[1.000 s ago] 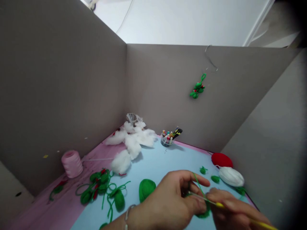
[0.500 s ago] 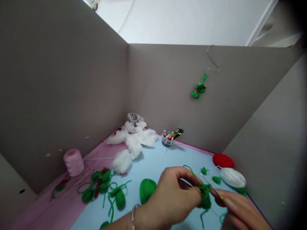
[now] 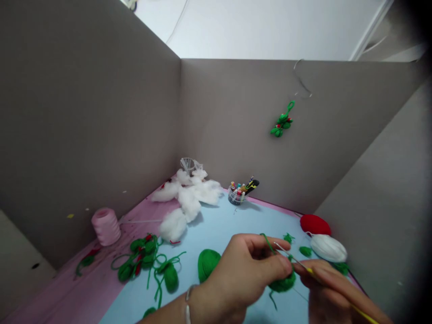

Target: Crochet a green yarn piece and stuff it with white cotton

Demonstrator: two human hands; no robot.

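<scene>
On my feed, the green crocheted piece (image 3: 282, 283) now sits lower, just under the left hand (image 3: 246, 270), and the hook (image 3: 293, 258) has swung down from its steeper angle, its yellow handle trailing off to the near right past the right hand (image 3: 332, 292). The left fingers (image 3: 270, 265) are closed narrow, pinching the piece, with a green yarn strand (image 3: 266, 242) rising beside them. The right fingers (image 3: 317, 274) curl around the hook, whose tip reaches past the left fingers. The piece hangs above the desk (image 3: 253, 220), toward the near right. Far back, a small clear cup (image 3: 236, 196) holds thread spools and a black-and-yellow handle; I can't make out each item. A clear plastic holder (image 3: 189, 164) stands behind the cotton stuffing (image 3: 187, 202), and I can't tell what's inside it.
</scene>
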